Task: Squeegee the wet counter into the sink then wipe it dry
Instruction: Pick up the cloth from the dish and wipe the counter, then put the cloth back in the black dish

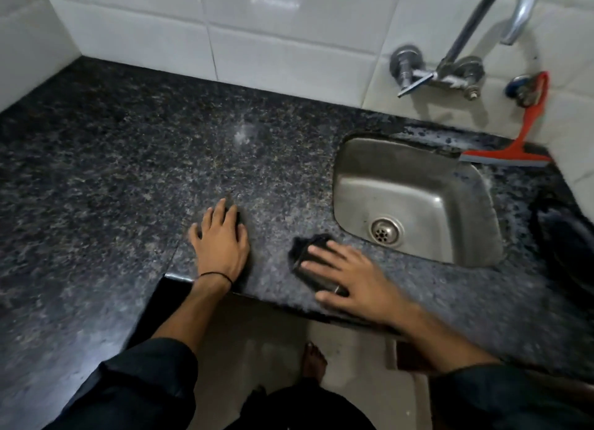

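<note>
Head view. One squeegee: blade lying along the counter at the sink's back right corner, handle pointing up the wall. One dark cloth: lying under the right hand's straight, pressing fingers, well apart from the squeegee. Left hand: resting flat, spread, holding nothing.

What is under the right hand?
A dark cloth lies under the right hand on the counter. Its crumpled end shows past the hand; the rest is covered.
</note>
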